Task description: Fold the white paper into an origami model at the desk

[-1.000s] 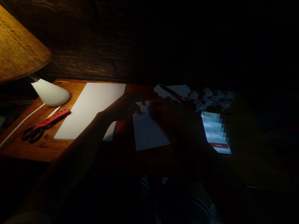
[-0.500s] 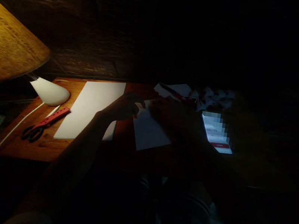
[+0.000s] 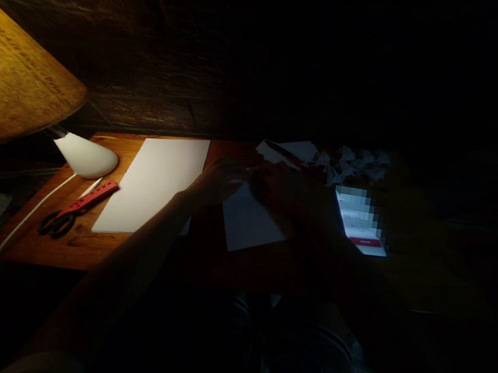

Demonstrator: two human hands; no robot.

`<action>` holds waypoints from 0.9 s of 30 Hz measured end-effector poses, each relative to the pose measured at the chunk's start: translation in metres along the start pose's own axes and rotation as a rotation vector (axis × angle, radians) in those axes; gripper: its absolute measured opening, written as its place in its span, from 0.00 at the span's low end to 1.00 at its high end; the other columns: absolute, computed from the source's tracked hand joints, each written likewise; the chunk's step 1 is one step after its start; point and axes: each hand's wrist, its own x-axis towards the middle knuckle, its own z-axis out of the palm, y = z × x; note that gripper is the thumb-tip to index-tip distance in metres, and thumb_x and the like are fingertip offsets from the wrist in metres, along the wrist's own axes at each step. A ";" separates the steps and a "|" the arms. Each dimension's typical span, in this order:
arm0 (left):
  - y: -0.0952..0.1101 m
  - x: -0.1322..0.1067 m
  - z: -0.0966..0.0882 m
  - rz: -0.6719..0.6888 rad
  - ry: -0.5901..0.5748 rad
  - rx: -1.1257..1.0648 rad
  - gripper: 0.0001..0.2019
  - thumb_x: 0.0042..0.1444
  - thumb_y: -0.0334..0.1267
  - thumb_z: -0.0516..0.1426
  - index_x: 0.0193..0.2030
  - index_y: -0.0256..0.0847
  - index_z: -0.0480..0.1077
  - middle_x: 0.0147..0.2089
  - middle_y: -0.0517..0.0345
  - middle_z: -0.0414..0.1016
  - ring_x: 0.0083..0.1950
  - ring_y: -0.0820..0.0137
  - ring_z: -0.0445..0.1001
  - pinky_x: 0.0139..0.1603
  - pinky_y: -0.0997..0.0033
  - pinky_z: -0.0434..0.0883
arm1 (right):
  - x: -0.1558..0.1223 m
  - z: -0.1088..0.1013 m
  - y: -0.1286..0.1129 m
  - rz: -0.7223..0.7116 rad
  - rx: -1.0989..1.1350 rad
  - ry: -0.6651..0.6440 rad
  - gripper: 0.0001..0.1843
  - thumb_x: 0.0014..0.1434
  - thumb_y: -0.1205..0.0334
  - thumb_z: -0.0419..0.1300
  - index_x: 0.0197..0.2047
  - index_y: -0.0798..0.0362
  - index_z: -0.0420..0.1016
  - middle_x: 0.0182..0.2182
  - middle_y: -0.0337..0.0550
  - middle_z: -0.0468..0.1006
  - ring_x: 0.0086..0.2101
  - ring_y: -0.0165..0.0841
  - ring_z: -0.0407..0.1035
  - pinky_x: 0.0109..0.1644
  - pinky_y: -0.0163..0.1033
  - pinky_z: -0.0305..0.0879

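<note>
A small white sheet of paper (image 3: 253, 222) lies on the dark middle of the wooden table. Both hands meet at its far edge. My left hand (image 3: 219, 180) is closed, its fingers curled over the far left corner of the sheet. Just beside it, my right hand (image 3: 275, 184) is closed too, with bent fingers at the same far edge. Deep shadow covers most of the right hand, and the paper under the fingertips is hidden. Left of my hands rests a larger stack of white paper (image 3: 155, 181), partly behind my left forearm.
A lamp with a white base (image 3: 88, 158) and yellowish shade (image 3: 15, 80) stands at left. Scissors with black handles (image 3: 58, 224) in a red sleeve (image 3: 91, 198) lie before it. A lit phone (image 3: 357, 222) lies right; folded paper pieces (image 3: 356, 166) sit behind it.
My left hand has closed down over the far left corner, where its fingers stood more apart before. The right hand stays nearly in place. The view has shifted slightly.
</note>
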 end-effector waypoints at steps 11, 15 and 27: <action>0.001 0.002 0.003 -0.075 0.008 0.155 0.21 0.64 0.36 0.60 0.63 0.49 0.79 0.72 0.50 0.73 0.73 0.47 0.68 0.73 0.34 0.65 | 0.003 0.006 0.004 -0.001 0.018 -0.004 0.25 0.77 0.54 0.51 0.67 0.50 0.79 0.67 0.54 0.74 0.60 0.51 0.67 0.59 0.54 0.67; 0.011 0.005 -0.003 -0.044 0.021 0.235 0.20 0.65 0.36 0.60 0.62 0.53 0.80 0.71 0.54 0.75 0.72 0.48 0.68 0.72 0.37 0.66 | 0.001 -0.001 0.000 0.005 0.032 -0.007 0.26 0.78 0.50 0.49 0.68 0.49 0.77 0.69 0.52 0.74 0.61 0.51 0.66 0.58 0.53 0.67; 0.017 0.012 0.002 -0.072 0.056 0.205 0.18 0.63 0.29 0.56 0.52 0.47 0.84 0.67 0.49 0.77 0.70 0.49 0.69 0.72 0.39 0.63 | 0.003 0.006 0.003 -0.009 0.028 0.022 0.29 0.78 0.45 0.47 0.71 0.46 0.75 0.71 0.49 0.73 0.61 0.51 0.68 0.59 0.54 0.68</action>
